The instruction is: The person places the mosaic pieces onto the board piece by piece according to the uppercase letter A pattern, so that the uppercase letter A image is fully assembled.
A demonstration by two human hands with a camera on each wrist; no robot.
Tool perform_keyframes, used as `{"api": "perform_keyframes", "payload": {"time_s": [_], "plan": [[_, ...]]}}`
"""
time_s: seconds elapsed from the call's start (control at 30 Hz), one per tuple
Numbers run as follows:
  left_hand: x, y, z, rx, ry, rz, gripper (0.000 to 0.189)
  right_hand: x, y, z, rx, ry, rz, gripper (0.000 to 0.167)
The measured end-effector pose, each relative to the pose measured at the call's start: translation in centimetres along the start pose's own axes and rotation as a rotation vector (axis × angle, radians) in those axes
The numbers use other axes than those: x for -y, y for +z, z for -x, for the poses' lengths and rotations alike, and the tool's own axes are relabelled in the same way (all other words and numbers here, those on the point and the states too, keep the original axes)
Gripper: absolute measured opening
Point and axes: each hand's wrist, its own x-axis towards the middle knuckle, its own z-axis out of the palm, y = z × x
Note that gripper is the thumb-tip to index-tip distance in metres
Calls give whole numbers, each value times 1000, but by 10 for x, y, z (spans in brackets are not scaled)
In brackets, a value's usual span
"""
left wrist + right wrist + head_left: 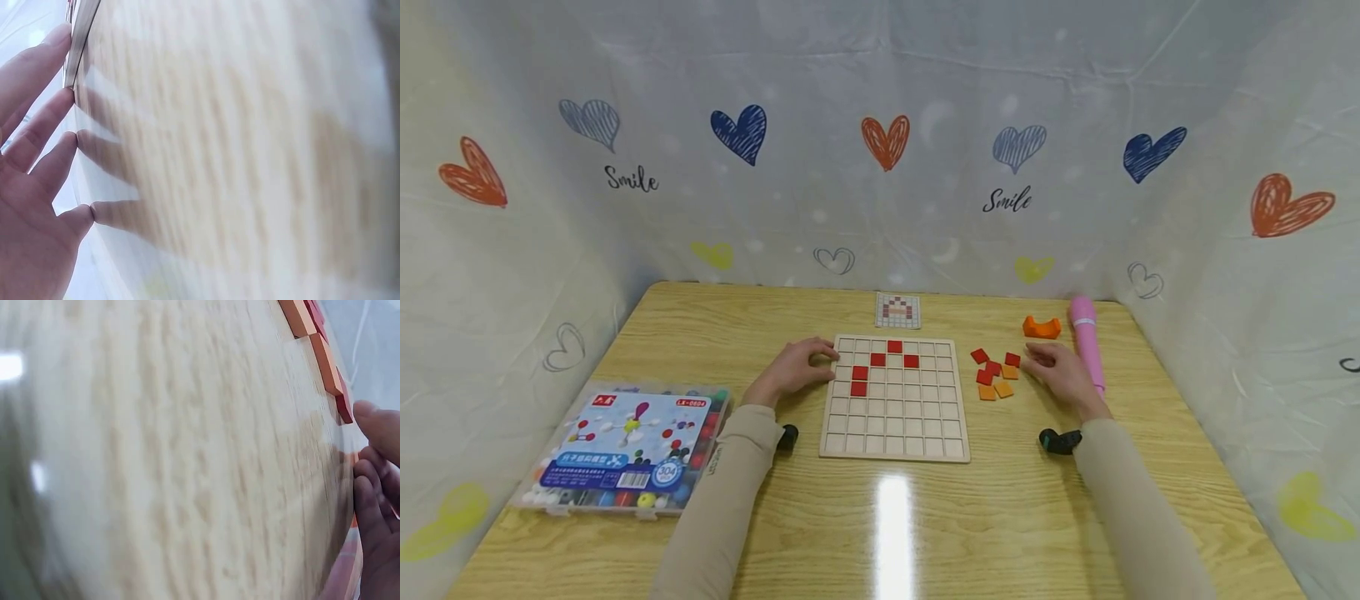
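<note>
A wooden grid board lies flat mid-table, with several red square tiles set in its upper cells. My left hand is at its left edge; in the left wrist view the fingers are spread, with fingertips at the board's side and on the tabletop. To the right of the board lie loose red tiles and orange tiles. Just right of them, my right hand rests on the table, fingers loosely bent. No tile shows in its grasp.
A small pattern card lies behind the board. An orange cradle-shaped piece and a pink microphone-shaped object are at the back right. A clear-edged box of molecular model parts sits at the left, by the left forearm.
</note>
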Motion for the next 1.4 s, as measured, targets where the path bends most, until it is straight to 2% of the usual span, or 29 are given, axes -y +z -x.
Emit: {"api": "perform_keyframes", "payload": {"time_s": [0.3,0.6,0.9,1.17,1.4], "plan": [[1,-1,1,3,-2,5,32,5,5,-7,-9,-72,22,46],[0,0,0,4,-3,7,33,10,9,-10,-1,7,-18,36],[1,0,-1,-2,16,-14,32,10,9,-11,8,1,-17,36],[1,0,-1,4,15,-23,32,10,5,-2,-21,-44,39,34],[0,0,-1,8,-5,-17,33,5,-4,7,4,-40,28,33]]}}
